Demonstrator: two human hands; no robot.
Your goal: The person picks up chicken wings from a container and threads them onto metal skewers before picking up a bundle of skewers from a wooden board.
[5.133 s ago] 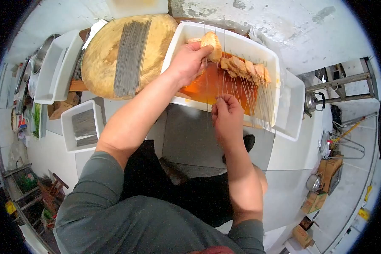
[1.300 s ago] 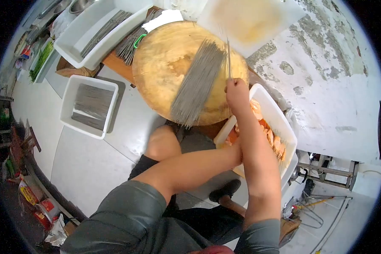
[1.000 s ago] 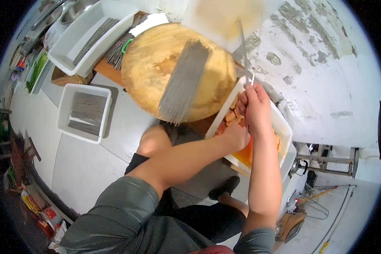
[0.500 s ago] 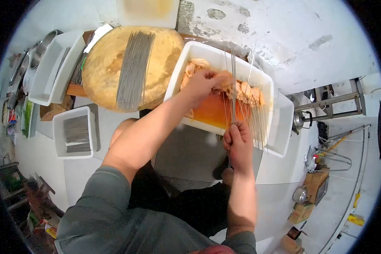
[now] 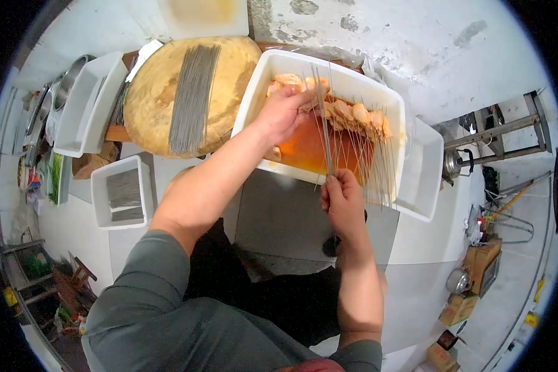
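Observation:
My left hand (image 5: 284, 115) is over a white tub (image 5: 254, 99), its fingers pinched on a piece of pale orange raw meat (image 5: 317, 85) beside the upper ends of thin metal skewers. Lower down, my right hand (image 5: 345, 201) is closed around a few metal skewers (image 5: 325, 136) that point up across the tub. Along the tub's right half lies a row of skewered meat pieces (image 5: 361, 114), their bare skewer ends leaning over the front rim. Orange-red liquid (image 5: 301, 149) covers the tub's bottom, and more loose meat rests at its back left.
On the left, a round wooden board (image 5: 149, 105) carries a thick bundle of metal skewers (image 5: 194, 99). A small white bin (image 5: 100, 201) below it holds more skewers. Another white tub (image 5: 423, 192) adjoins on the right, near a kettle (image 5: 452, 164) and a metal frame.
The skewers have tilted to the left at their tops. My left hand has shifted slightly left with the meat; my right hand has risen a little. The view has also shifted slightly.

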